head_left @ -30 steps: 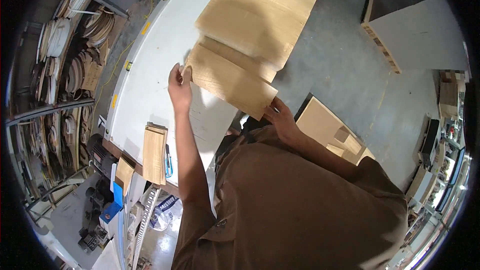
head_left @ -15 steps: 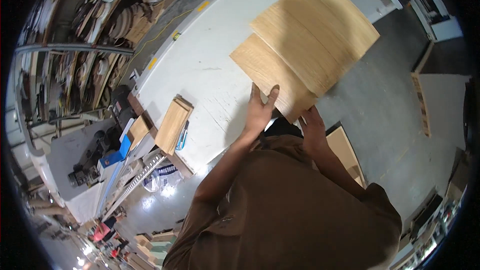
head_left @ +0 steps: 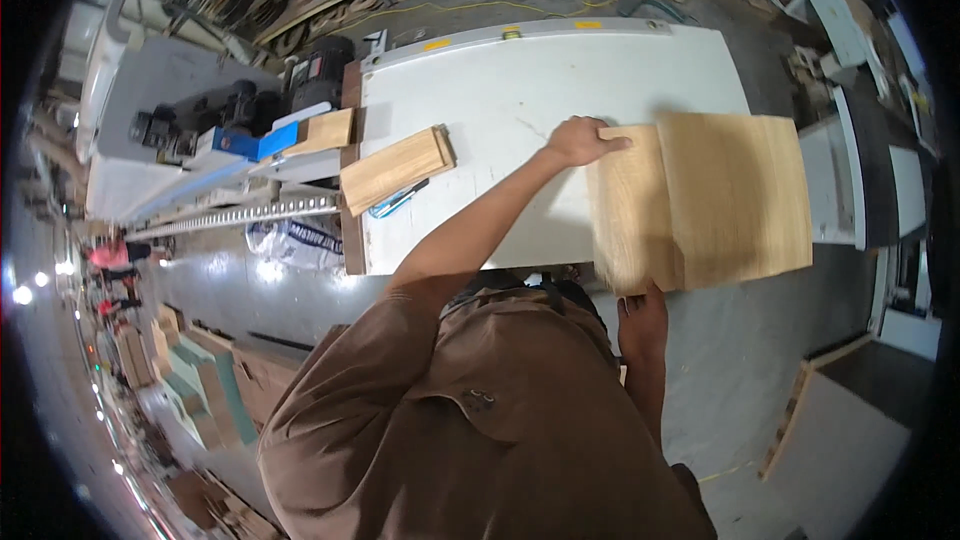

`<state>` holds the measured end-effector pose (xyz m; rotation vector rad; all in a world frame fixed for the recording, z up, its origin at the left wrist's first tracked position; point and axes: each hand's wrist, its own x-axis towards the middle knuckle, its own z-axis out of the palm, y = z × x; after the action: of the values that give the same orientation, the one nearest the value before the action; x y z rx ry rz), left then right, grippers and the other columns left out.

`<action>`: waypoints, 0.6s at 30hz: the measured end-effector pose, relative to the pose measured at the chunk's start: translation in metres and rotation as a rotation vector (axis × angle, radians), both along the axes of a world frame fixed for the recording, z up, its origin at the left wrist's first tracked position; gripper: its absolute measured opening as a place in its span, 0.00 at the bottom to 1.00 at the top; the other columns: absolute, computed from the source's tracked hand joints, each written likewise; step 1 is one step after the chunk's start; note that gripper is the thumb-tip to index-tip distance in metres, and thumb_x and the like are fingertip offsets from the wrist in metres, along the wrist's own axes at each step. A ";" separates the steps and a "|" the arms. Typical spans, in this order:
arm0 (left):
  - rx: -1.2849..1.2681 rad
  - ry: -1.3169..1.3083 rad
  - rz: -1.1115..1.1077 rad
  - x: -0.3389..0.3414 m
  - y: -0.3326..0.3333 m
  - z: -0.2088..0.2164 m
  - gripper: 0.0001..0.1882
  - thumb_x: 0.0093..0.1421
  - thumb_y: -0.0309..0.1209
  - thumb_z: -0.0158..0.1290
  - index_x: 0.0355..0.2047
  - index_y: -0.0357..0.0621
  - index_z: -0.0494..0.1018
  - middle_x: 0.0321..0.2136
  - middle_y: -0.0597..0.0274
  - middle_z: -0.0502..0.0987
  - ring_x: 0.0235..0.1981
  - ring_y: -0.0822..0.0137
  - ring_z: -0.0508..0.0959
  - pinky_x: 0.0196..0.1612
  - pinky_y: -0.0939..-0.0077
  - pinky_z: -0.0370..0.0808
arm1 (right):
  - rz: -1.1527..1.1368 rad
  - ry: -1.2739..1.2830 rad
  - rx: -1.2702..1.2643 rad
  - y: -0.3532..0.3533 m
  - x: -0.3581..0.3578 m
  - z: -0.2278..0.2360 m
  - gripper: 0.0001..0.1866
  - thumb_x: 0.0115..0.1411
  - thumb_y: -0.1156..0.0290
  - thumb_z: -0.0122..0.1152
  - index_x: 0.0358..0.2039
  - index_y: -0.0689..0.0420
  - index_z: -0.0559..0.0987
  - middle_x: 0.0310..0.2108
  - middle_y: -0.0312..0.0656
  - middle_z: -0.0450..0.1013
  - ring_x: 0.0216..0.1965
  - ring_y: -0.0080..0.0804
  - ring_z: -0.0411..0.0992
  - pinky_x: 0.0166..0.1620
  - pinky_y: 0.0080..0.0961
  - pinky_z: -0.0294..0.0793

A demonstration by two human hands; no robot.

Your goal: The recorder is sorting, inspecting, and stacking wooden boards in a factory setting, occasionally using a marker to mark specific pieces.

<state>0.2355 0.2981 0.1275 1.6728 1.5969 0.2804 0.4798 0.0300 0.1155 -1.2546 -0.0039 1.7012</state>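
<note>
A narrow board [head_left: 625, 210] of pale, yellowish wood is lying flat near the right end of the white table [head_left: 540, 90], its length running from the far side toward the near edge, where its slightly blurred near end is sticking out. Wavy grain is showing on its face. Along its right side a wider wooden panel [head_left: 745, 195] of similar colour is lying, roughly rectangular, its face turned up and its right part jutting past the table's right edge. Their long sides are meeting at a seam; whether they are abutting or overlapping is unclear.
</note>
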 end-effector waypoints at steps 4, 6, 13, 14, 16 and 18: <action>0.029 0.028 0.039 -0.003 -0.006 0.008 0.48 0.52 0.78 0.53 0.48 0.45 0.84 0.44 0.46 0.85 0.51 0.46 0.82 0.58 0.56 0.77 | 0.083 -0.079 -0.002 0.007 -0.004 0.007 0.30 0.76 0.51 0.47 0.70 0.54 0.64 0.69 0.40 0.64 0.68 0.35 0.61 0.71 0.36 0.55; -0.045 0.007 -0.012 -0.011 -0.008 0.008 0.49 0.55 0.78 0.49 0.51 0.43 0.83 0.48 0.45 0.84 0.51 0.45 0.82 0.58 0.55 0.77 | 0.105 -0.098 0.032 0.006 0.005 -0.005 0.31 0.75 0.49 0.48 0.71 0.54 0.64 0.68 0.40 0.65 0.68 0.35 0.62 0.70 0.35 0.56; 0.394 -0.268 0.347 -0.118 -0.047 -0.056 0.32 0.67 0.56 0.57 0.54 0.39 0.81 0.51 0.39 0.81 0.55 0.43 0.80 0.61 0.57 0.75 | 0.124 0.314 0.157 -0.069 0.089 -0.123 0.33 0.74 0.41 0.47 0.63 0.58 0.72 0.55 0.39 0.74 0.55 0.30 0.72 0.54 0.27 0.69; 0.387 -0.190 0.334 -0.137 -0.046 -0.069 0.30 0.65 0.54 0.59 0.55 0.41 0.81 0.52 0.40 0.82 0.55 0.43 0.80 0.61 0.57 0.75 | 0.223 0.437 0.317 -0.107 0.129 -0.173 0.33 0.75 0.42 0.46 0.62 0.58 0.73 0.53 0.41 0.75 0.54 0.31 0.74 0.52 0.27 0.70; 0.412 0.057 0.320 -0.223 -0.066 -0.091 0.29 0.62 0.52 0.62 0.53 0.42 0.82 0.50 0.43 0.83 0.53 0.44 0.81 0.60 0.56 0.75 | 0.334 -0.009 -0.022 -0.106 0.071 -0.130 0.32 0.75 0.42 0.46 0.61 0.60 0.74 0.52 0.43 0.76 0.53 0.32 0.75 0.52 0.29 0.72; 0.415 0.204 0.291 -0.319 -0.085 -0.112 0.30 0.62 0.55 0.61 0.52 0.43 0.81 0.48 0.43 0.83 0.51 0.43 0.81 0.59 0.55 0.76 | 0.457 -0.457 -0.307 -0.088 0.030 -0.111 0.32 0.75 0.43 0.47 0.60 0.61 0.75 0.50 0.45 0.77 0.52 0.34 0.76 0.52 0.31 0.74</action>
<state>-0.0835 0.2134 0.0154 1.8141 2.0459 0.6432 0.5101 -0.0579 0.0042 -1.9700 -0.3364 1.7951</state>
